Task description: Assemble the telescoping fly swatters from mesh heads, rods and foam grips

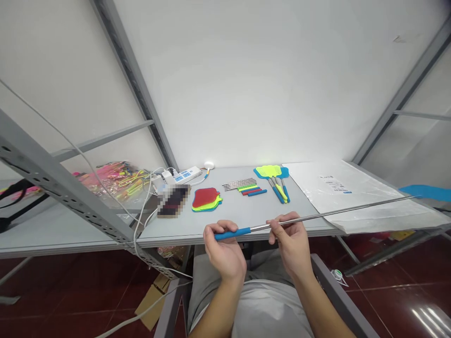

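While sitting at the grey work table (246, 211): left hand (225, 251) closing around the blue foam grip of a long extended telescopic steel rod (317, 217), right hand (291, 241) pinching the shaft just beyond the grip. Rod hovering over the table's near edge, reaching rightward. Lying farther back on the table: red and yellow mesh swatter heads (206, 199), bundled steel rods with coloured grips (244, 186), assembled yellow and blue fly swatters (274, 178).

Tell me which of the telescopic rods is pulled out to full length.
The blue-handled rod held in both hands: left hand on the grip, right hand on the metal shaft. The other rods lie collapsed on the table.
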The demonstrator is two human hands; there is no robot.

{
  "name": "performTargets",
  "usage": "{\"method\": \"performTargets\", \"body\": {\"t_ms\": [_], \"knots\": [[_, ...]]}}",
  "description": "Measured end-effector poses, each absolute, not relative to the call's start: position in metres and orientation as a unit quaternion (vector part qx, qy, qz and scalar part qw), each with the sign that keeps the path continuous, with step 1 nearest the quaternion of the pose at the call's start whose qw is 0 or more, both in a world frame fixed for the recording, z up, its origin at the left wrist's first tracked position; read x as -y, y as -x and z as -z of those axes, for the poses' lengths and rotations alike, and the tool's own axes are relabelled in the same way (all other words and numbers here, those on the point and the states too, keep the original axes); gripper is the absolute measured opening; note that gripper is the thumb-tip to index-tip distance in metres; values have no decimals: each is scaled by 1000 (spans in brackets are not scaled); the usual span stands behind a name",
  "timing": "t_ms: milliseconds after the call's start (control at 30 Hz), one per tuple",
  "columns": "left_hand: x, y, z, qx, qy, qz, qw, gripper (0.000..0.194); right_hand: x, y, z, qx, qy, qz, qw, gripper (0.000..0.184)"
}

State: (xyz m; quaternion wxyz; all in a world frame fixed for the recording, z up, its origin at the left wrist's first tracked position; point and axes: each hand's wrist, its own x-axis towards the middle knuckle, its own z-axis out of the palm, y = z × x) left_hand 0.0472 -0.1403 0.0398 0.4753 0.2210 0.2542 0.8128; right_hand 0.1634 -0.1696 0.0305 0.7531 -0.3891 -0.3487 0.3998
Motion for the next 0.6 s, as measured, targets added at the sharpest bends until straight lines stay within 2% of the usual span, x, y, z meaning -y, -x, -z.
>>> {"method": "performTargets", "body": {"t_ms": [233, 433, 600], "knots": [[123, -42, -32, -263, -260, -794, 483, 28, 171, -178, -36, 386, 408, -391, 729, 26], [123, -31, -45, -250, -277, -832, 410, 29, 171, -193, -38, 406, 401, -435, 696, 16], [118, -5, -61, -239, -268, -855, 375, 27, 173, -211, -41, 410, 410, -436, 688, 16]]}}
